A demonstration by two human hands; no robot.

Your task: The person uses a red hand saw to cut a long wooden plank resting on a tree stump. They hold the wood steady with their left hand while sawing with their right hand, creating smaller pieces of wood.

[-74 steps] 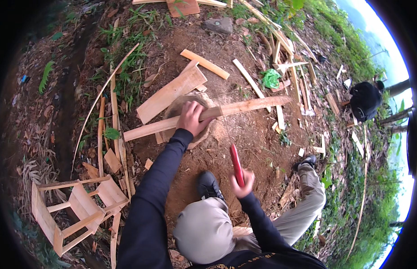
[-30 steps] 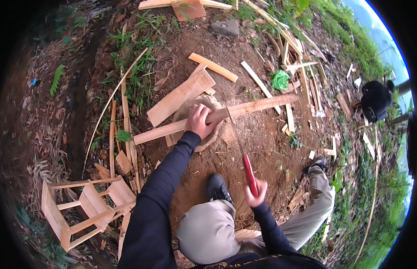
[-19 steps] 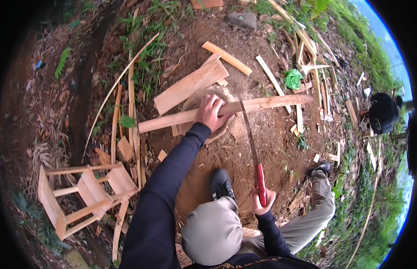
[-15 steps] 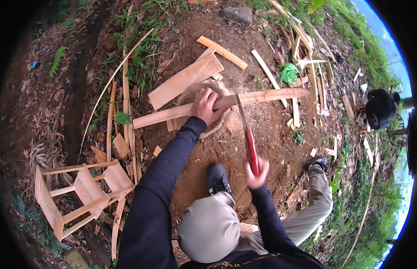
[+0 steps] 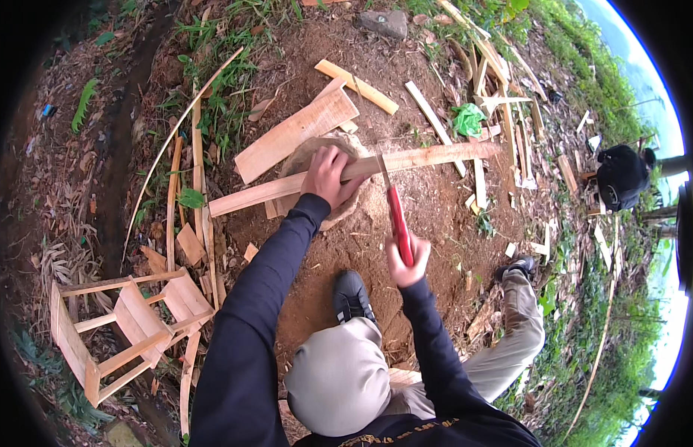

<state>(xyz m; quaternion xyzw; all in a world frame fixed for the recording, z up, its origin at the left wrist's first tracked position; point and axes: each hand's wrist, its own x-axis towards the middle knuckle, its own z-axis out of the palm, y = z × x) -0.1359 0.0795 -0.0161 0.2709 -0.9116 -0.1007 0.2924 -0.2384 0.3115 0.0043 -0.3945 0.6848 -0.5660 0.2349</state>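
My left hand [image 5: 333, 176] is closed over a long wooden plank [image 5: 428, 157], pressing it onto a round stump [image 5: 293, 160]. My right hand [image 5: 407, 261] grips the red handle of a handsaw [image 5: 399, 216]. The saw's blade crosses the plank just right of my left hand, touching its edge. The plank's right end reaches out past the stump, over the ground. Behind the left hand, a wide flat board [image 5: 296, 132] leans by the stump.
A small wooden shelf frame [image 5: 130, 328] lies at the left. Loose strips [image 5: 358, 86] and offcuts lie around the stump. A green plastic bag [image 5: 468, 119] is at the right, beside a pile of slats [image 5: 503, 74]. A person in black [image 5: 622, 177] is farther right.
My right hand has pushed the saw forward, so its handle is nearer the plank. The left hand still holds the plank down. The whole view has shifted slightly.
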